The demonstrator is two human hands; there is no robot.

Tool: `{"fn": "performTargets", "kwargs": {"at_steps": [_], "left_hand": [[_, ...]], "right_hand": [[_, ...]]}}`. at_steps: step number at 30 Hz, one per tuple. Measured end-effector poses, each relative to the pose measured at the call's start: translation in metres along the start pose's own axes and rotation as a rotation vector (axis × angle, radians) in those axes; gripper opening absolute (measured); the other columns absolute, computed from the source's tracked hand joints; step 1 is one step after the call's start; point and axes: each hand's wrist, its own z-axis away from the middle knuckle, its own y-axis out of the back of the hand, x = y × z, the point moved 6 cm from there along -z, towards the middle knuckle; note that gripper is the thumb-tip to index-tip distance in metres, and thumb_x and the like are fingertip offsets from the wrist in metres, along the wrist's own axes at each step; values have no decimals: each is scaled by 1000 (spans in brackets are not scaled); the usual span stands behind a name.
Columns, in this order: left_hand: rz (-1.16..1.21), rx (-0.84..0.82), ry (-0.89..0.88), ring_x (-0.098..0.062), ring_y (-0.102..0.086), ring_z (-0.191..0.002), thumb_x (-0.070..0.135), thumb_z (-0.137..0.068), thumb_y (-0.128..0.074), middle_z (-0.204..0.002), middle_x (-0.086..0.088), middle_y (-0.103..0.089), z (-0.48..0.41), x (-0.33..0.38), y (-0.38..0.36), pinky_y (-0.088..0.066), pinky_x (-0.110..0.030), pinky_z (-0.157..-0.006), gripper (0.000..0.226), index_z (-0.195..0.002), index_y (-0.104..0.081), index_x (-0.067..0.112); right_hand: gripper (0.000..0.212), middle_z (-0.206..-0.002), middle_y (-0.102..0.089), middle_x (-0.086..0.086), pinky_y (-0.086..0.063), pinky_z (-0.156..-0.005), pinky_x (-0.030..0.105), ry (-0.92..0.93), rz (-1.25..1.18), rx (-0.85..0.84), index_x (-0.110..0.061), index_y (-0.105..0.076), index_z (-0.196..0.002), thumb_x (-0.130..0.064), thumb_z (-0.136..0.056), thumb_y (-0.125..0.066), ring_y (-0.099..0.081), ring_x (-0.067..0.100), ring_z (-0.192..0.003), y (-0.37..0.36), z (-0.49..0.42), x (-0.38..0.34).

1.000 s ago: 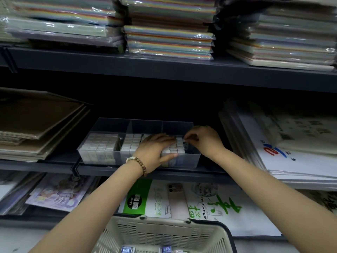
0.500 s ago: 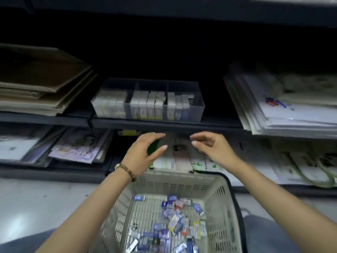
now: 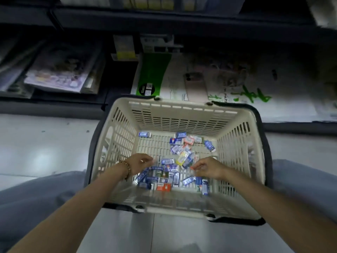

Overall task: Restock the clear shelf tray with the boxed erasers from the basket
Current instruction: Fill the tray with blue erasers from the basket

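**Hands reach into basket for boxed erasers**

A person crouched at a stationery rack has both hands low inside the cream plastic basket [image 3: 182, 106], which stands on the pale floor [image 3: 36, 152] in front of a lower shelf [image 3: 54, 106] of paper packs [image 3: 237, 88]. The boxed erasers [image 3: 165, 173], mostly blue and white with a few red and yellow, lie loose and jumbled across the basket's slatted bottom. They are thickest at the near side, between and beneath the hands.

The left hand [image 3: 140, 162], with a bead bracelet [image 3: 125, 169] at the wrist, hovers over the pile with its fingers curled down. The right hand [image 3: 207, 168] is curled the same way, and a fleck of orange-red shows at its fingertips. Motion blur hides whether either grip holds a box. The clear shelf tray is out of view above.

The boxes look small, light and stiff-sided, so several could probably be gathered at once. Their glossy wrapping may make them slide, and card corners could crush under a hard squeeze. A pinch across the long flat faces seems the surest hold.
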Motion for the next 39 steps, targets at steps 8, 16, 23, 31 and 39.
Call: {"fn": "performTargets", "kwargs": {"at_steps": [8,16,23,31,39], "left_hand": [[159,-76,-14,-21,-56,-113,12,-86,-66,-124,-14,-60,-43,-10,-43,-40,-1,-83,32,-116,-63,2],[-142,31,-23,-9,-53,-87,21,-80,-72,-100,1,-64,-68,-24,-46,-40,-17,-76,21,-99,-67,13],[721,148,72,-6,-65,-61,16,-96,-49,-86,-5,-63,-58,-3,-20,-57,-26,-63,11,-86,-46,13],[942,39,124,-13,-70,-87,39,-77,-67,-99,-8,-70,-31,-4,-12,-55,-22,-74,42,-102,-62,5],[830,7,221,-18,-68,-79,21,-90,-59,-94,-11,-66,-28,-34,0,-59,-31,-70,22,-105,-52,7]], "right_hand": [[45,-126,-58,3,-33,-101,30,110,327,26,-20,-63,-118,-27,-76,-77,-47,21,-121,-47,-42,23],[29,-115,-60,-4,-20,-84,24,341,613,167,-25,-67,-106,-29,-78,-72,-47,17,-114,-48,-54,19],[15,-82,-66,-5,-50,-68,16,193,-413,223,-16,-65,-86,-15,-76,-76,-62,4,-72,-23,-38,-18],[42,-103,-67,4,-51,-67,9,246,-660,118,-3,-60,-120,-2,-79,-71,-65,1,-80,-42,-26,-87],[36,-130,-55,14,-41,-99,27,56,12,-32,-4,-60,-123,-8,-87,-64,-54,25,-119,-61,-45,-17]]}}
